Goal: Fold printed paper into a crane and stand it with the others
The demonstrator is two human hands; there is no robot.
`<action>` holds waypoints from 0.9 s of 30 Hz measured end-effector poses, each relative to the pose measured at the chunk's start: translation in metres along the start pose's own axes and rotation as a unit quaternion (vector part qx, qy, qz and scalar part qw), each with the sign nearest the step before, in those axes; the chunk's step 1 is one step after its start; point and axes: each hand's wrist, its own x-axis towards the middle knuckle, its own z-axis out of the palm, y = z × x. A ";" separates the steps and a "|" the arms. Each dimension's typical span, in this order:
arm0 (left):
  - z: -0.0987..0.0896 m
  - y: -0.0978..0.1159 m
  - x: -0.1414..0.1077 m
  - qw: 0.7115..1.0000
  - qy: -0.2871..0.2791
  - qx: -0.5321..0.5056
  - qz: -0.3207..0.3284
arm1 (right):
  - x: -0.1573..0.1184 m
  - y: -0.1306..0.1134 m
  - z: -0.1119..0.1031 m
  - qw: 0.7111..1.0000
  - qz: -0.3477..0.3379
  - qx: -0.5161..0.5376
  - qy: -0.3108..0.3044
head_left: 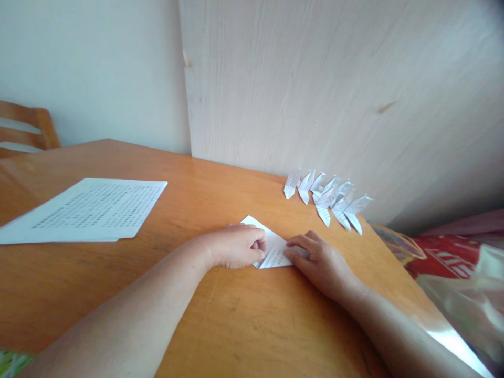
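Observation:
A folded sheet of printed paper (274, 258) lies flat on the wooden table, its outline pointed at the top and along the sides. My left hand (241, 245) rests over the paper's left part with its fingers curled in and pressed against it, covering that side. At the right end, my right hand (321, 262) holds the paper's corner between thumb and forefinger; its other fingers are bent and partly hidden. Rows of small printed characters show on the paper between the two hands.
A stack of printed sheets (98, 210) lies on the left of the table (220, 320). Several folded paper pieces (331, 197) stand at the back right by the pale wooden panel (315, 79). A chair (47, 128) is far left; red and clear plastic bags (444, 257) sit beyond the right edge.

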 end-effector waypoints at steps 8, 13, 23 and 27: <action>0.001 -0.003 0.000 1.000 0.009 0.020 0.006 | -0.001 0.000 -0.001 1.000 0.001 -0.001 -0.002; -0.001 -0.002 -0.002 1.000 -0.002 0.015 0.009 | 0.000 0.001 0.000 1.000 0.000 0.005 0.002; 0.002 0.001 -0.002 0.999 0.028 0.012 -0.007 | 0.000 0.000 0.000 1.000 -0.005 0.003 0.004; 0.001 0.001 -0.003 0.999 0.025 0.020 0.001 | 0.000 0.001 0.000 1.000 -0.005 0.004 0.004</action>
